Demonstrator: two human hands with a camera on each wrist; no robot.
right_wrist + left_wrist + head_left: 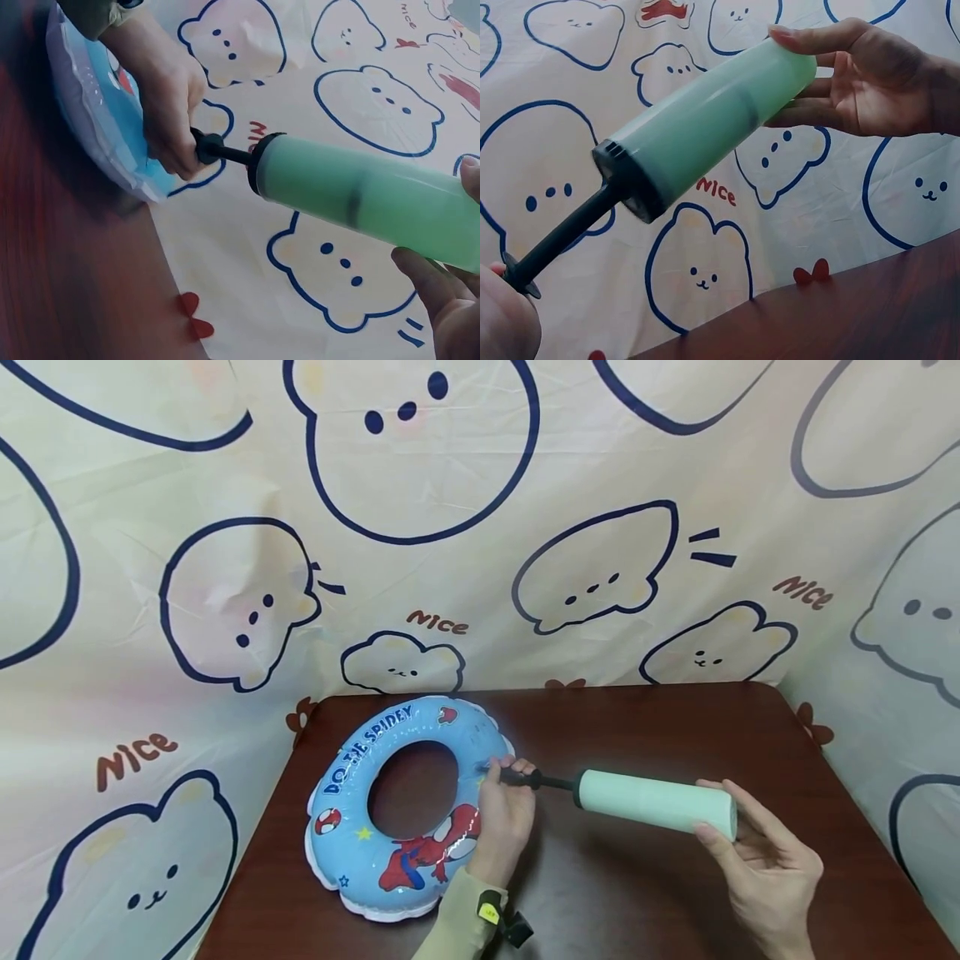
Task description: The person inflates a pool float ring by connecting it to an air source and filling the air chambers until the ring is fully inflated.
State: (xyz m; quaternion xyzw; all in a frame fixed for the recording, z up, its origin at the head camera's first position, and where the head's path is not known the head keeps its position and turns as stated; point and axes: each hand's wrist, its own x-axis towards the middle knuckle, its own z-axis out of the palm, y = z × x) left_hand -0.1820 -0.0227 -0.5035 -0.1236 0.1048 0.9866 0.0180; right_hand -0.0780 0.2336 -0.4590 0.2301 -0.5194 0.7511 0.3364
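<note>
A mint-green hand pump (652, 802) with a black cap and slim black rod is held across the front of the person, sloping slightly down to the right. My left hand (506, 818) grips the black end of the rod, over the right side of a blue inflated swim ring (337, 843). On the pump's far end, my right hand (776, 868) holds the green barrel between thumb and fingers. A dark piston shows through the translucent barrel (420, 202) in the right wrist view. The ring bears red cartoon figures and lettering; the left hand and forearm hide part of its right side.
The dark brown table (637, 718) lies beneath, its back edge against a cream cloth (480, 577) printed with cartoon faces. The cloth also hangs at both sides. A black strap device (513, 927) sits on the left wrist.
</note>
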